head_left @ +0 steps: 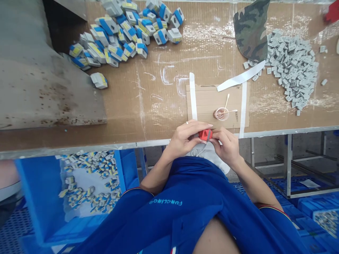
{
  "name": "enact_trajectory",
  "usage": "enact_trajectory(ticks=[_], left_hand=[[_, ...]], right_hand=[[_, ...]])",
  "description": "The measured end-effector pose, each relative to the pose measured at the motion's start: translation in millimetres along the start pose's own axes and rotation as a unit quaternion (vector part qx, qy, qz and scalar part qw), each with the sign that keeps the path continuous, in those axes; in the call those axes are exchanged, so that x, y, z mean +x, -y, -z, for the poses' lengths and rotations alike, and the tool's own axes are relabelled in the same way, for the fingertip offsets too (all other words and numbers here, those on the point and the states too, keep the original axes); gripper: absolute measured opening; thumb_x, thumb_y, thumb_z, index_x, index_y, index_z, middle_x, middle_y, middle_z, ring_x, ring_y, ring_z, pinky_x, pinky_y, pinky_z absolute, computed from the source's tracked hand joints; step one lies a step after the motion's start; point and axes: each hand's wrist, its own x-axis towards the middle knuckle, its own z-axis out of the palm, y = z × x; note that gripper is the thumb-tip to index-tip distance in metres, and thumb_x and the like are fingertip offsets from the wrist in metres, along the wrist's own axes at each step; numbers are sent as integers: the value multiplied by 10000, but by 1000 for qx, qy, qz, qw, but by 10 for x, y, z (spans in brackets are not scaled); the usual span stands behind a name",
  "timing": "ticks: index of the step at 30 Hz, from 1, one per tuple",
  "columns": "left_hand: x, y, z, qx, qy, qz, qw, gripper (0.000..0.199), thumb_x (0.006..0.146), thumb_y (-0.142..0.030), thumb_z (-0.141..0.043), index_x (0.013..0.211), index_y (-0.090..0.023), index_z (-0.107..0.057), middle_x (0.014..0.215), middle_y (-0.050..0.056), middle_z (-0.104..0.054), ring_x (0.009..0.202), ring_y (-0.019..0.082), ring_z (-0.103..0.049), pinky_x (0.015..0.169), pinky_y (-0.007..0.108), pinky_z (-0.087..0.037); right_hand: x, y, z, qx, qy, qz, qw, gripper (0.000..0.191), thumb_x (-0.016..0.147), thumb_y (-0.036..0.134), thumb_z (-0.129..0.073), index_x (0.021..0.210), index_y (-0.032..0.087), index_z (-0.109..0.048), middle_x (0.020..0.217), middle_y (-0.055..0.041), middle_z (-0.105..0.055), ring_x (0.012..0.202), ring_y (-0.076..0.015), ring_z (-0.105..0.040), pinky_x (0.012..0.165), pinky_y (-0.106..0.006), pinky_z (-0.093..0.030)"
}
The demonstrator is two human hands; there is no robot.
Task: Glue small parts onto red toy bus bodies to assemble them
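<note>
The red block with a grey band (205, 134) is being held just over the near edge of the desk (148, 113), clamped from both sides by the closed fingers of the left hand (182, 141) and right hand (225, 146). The two hands are working close together, and an even pinch from both sides appears best for keeping the block from slipping or turning. Just beyond them, a small cup (221, 113) holding a pale swab (226, 101) is resting on a cardboard sheet (203, 102). Grey pieces (291, 70) are lying heaped far right, blue-and-white blocks (119, 31) are lying far left, and a blue crate (39, 197) is standing near left, below the desk.
</note>
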Motion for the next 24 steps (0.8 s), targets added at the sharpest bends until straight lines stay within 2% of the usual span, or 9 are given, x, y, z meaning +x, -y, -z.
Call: enact_trajectory(ticks=[2, 5, 9, 12, 15, 19, 24], left_hand=[[-14, 1, -4, -14, -1, 22, 1000, 417, 940, -328, -774, 1343, -234, -722, 1182, 110, -808, 1074, 221, -750, 979, 372, -590], [-18, -3, 14, -72, -2, 50, 996, 402, 947, -340, -763, 1332, -232, -722, 1271, 133, -777, 1168, 244, -734, 1011, 384, -590], [-10, -4, 45, -174, -19, 64, 983, 373, 945, -406, -758, 1265, -216, -742, 1233, 145, -763, 1155, 246, -732, 961, 357, -616], [-34, 16, 47, -235, -18, 71, 969, 354, 966, -420, -729, 1270, -237, -727, 1205, 129, -778, 1105, 222, -751, 967, 349, -624], [-73, 44, 38, -280, -24, 95, 955, 348, 987, -405, -701, 1313, -284, -686, 1313, 119, -764, 1095, 206, -767, 960, 345, -633], [-93, 59, 40, -290, -19, 139, 947, 437, 954, -500, -724, 1324, -274, -672, 1359, 140, -751, 1101, 234, -776, 948, 366, -650], [-96, 31, 50, -308, -9, 137, 941, 519, 926, -433, -778, 1405, -265, -666, 1389, 140, -740, 1175, 250, -768, 1004, 352, -637]], right_hand=[[-16, 19, -26, 17, -12, -7, 1000, 85, 1008, 170, -621, 983, 250, -605, 900, -40, -739, 777, -173, -698, 658, -281, -544], [-24, 76, -57, 39, -30, -16, 999, 132, 983, 174, -669, 1068, 249, -602, 946, -50, -711, 840, -182, -699, 671, -285, -584], [-14, 163, -125, 77, -76, -34, 994, 395, 936, 272, -761, 1276, 269, -561, 1091, -85, -678, 986, -231, -697, 724, -348, -633], [20, 217, -185, 79, -101, -37, 991, 516, 940, 302, -758, 1398, 273, -523, 1130, -99, -669, 981, -243, -692, 696, -361, -635], [64, 254, -228, 45, -108, -31, 993, 540, 951, 292, -737, 1447, 266, -525, 1156, -120, -673, 1004, -263, -698, 725, -396, -649], [103, 284, -251, 1, -111, -31, 993, 589, 958, 267, -712, 1505, 307, -497, 1180, -117, -683, 1016, -278, -714, 756, -433, -662], [124, 320, -232, 7, -120, -24, 992, 590, 953, 245, -725, 1507, 305, -532, 1139, -107, -694, 999, -263, -719, 777, -421, -674]])
